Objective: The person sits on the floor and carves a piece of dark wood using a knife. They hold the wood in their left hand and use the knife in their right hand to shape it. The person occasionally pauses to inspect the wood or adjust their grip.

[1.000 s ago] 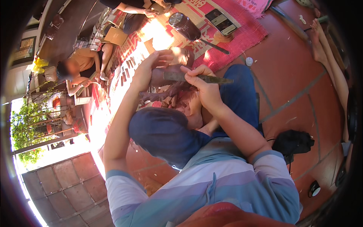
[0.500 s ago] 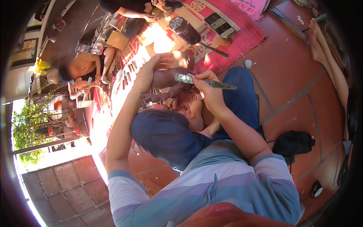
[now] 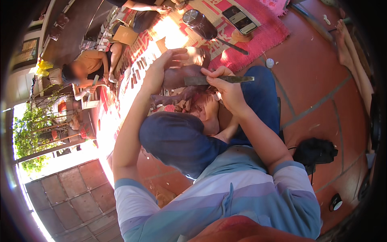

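A reddish-brown carved piece (image 3: 177, 79), seemingly wood, with rounded and branching parts, lies in front of my crossed legs. My left hand (image 3: 161, 70) curves around its left side, fingers bent over the top; the fingers' undersides are hidden. In my right hand (image 3: 225, 86) is a flat grey-green bar (image 3: 195, 80), like a file, pinched near its middle between thumb and fingers. The bar's left end lies over the carved piece; whether it touches the surface I cannot tell. Its right end sticks out above my right knee.
Ahead, a red patterned mat (image 3: 262, 38) bears a dark flask (image 3: 199, 24), a phone (image 3: 240, 19) on a round support, a long dark tool (image 3: 234, 46) and several small dark tools (image 3: 139, 68). Two people work at upper left. A black bag (image 3: 314, 151) lies at right.
The bar has turned, its speckled face no longer showing, and now lies nearly level. My right hand has shifted slightly up; my left stays on the carved piece.
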A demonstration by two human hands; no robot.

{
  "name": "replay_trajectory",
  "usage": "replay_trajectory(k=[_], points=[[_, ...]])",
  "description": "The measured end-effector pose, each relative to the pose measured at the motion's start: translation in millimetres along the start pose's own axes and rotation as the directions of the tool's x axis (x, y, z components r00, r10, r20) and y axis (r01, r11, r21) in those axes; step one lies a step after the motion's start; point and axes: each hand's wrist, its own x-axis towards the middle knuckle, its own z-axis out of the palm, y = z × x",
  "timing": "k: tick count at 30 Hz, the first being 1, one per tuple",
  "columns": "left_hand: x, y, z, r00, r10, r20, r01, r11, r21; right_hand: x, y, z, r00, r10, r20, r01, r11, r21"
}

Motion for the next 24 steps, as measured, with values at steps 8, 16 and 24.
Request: replay_trajectory(k=[8,16,24], points=[[-0.3,-3.1,1.6,1.000,-0.022,-0.001,0.022,0.998,-0.064,10.3,-8.8,7.4,0.998,0.047,0.039,-0.051,0.994,0.097],[0.3,2.2,5.6,0.998,-0.051,-0.028,0.047,0.990,-0.134,19.3,-30.7,9.7,0.986,0.164,0.035,-0.164,0.986,0.004],[2.3,-0.1,2.8,0.999,-0.040,-0.018,0.037,0.988,-0.153,39.1,-29.5,2.4,0.966,0.244,0.082,-0.249,0.967,0.049]])
